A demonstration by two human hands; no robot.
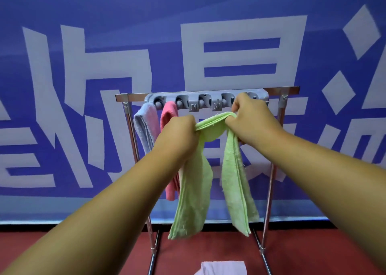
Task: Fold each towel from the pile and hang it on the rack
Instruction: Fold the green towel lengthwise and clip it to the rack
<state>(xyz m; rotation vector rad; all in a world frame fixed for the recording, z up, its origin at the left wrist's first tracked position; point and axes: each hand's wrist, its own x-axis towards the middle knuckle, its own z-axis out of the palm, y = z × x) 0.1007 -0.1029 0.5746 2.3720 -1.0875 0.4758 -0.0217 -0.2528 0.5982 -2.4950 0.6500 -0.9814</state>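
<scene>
Green towel [211, 170] grasped at its fold by the clenched fingers of the left hand [177, 137] and right hand [248, 118], both ends hanging, just before the rack [206, 102].

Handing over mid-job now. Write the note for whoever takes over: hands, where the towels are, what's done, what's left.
Left hand and right hand both grip the folded light green terry towel by its fold, ends hanging down, in front of the grey clip strip on the steel rack.
Done: pale blue towel and pink towel hang from the strip's left clips.
Left: hang the green one; then the pale pink cloth at the bottom edge of view.
</scene>
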